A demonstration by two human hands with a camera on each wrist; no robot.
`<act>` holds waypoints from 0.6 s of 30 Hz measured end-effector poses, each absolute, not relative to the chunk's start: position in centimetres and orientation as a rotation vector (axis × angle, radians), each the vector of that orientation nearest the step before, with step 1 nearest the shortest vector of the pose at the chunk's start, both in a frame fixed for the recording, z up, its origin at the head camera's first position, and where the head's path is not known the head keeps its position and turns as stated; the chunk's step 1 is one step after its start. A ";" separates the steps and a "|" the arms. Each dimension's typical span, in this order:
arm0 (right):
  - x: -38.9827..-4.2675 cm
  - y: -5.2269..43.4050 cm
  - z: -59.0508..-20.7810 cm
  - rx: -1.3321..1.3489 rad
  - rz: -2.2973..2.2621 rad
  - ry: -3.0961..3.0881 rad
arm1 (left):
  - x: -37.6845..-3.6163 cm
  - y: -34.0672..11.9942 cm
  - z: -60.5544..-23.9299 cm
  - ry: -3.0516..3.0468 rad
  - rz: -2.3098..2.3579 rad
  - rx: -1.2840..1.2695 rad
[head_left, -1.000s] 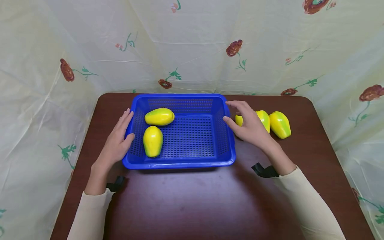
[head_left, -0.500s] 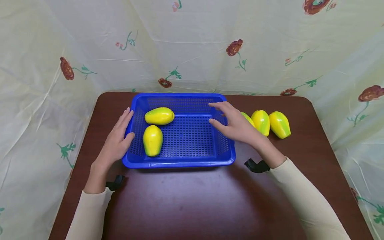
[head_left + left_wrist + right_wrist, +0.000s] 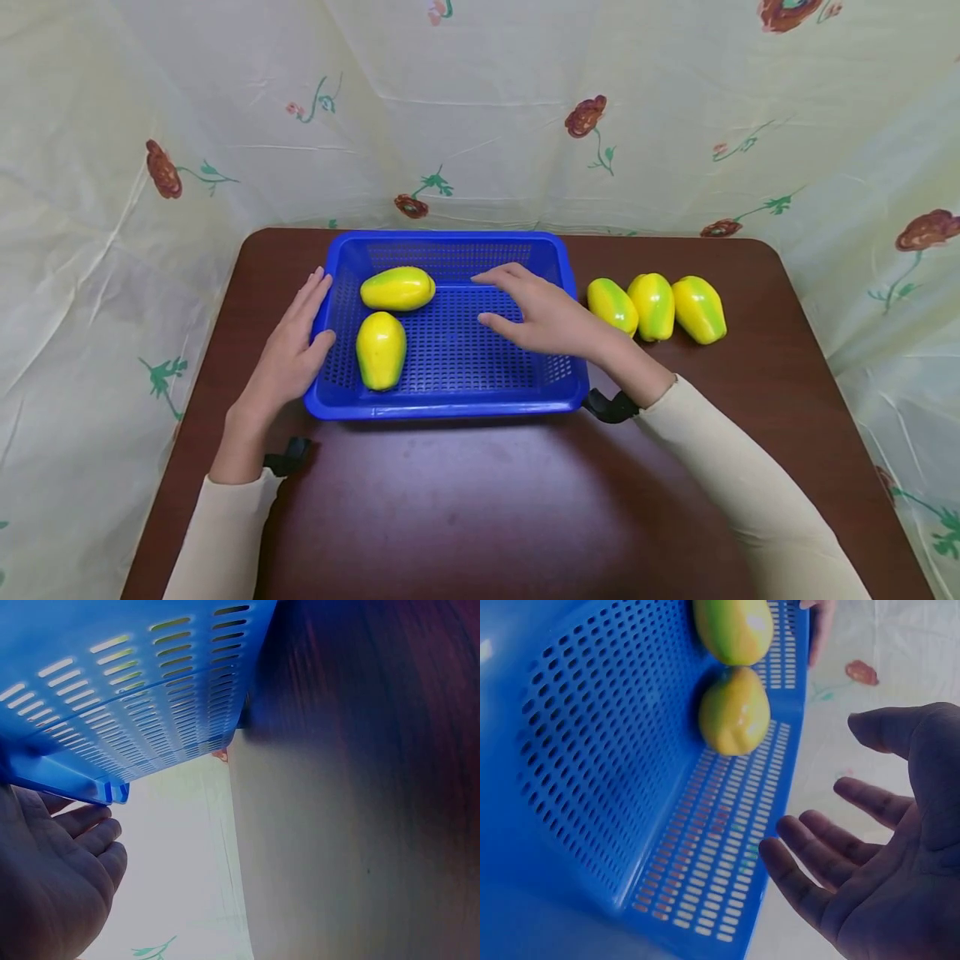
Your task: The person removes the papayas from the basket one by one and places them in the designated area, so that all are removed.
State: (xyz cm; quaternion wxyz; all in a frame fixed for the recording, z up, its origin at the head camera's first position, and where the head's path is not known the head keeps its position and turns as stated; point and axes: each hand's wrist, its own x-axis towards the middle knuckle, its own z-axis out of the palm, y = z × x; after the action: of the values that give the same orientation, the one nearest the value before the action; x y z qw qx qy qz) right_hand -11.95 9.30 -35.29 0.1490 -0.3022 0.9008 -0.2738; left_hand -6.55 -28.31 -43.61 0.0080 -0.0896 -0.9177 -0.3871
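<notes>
A blue plastic basket [image 3: 450, 409] with perforated walls stands on the table, two yellow-green papayas inside at its left: one lying sideways [image 3: 398, 288] at the back, another [image 3: 381, 351] in front of it. My left hand [image 3: 283, 358] rests against the basket's left rim, fingers straight; the left wrist view shows those fingers [image 3: 97, 832] touching the rim from outside. Over the basket's right half hovers my right hand [image 3: 551, 317], its fingers spread and holding nothing. In the right wrist view the same hand [image 3: 885, 862] is apart from both papayas.
To the right of the basket, three more papayas lie in a row: a near one [image 3: 612, 305], a middle one [image 3: 652, 307] and a far-right one [image 3: 700, 309]. They sit on the dark brown table [image 3: 450, 508]. A flowered curtain [image 3: 480, 108] hangs behind and at both sides.
My right hand has moved left, from the basket's right rim to above its inside, uncovering the nearest of the three papayas outside. My left hand and the basket stay in place.
</notes>
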 end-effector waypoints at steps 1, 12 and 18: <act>-12.0 9.1 -35.3 -0.874 -0.782 2.585 | -6.6 -28.3 -43.6 -2.870 -1.205 -0.281; -12.5 6.7 -35.5 -1.029 -0.686 2.500 | -6.7 -28.5 -43.6 -2.865 -1.197 -0.286; -13.0 5.4 -35.6 -1.081 -0.668 2.479 | -6.5 -28.5 -43.8 -2.851 -1.218 -0.295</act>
State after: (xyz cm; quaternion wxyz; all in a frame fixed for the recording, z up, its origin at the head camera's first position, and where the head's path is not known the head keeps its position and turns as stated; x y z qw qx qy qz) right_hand -12.98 5.43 -35.64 0.1771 -0.3820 0.8758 -0.2359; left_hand -6.52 -28.50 -43.84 0.0137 -0.0946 -0.9154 -0.3910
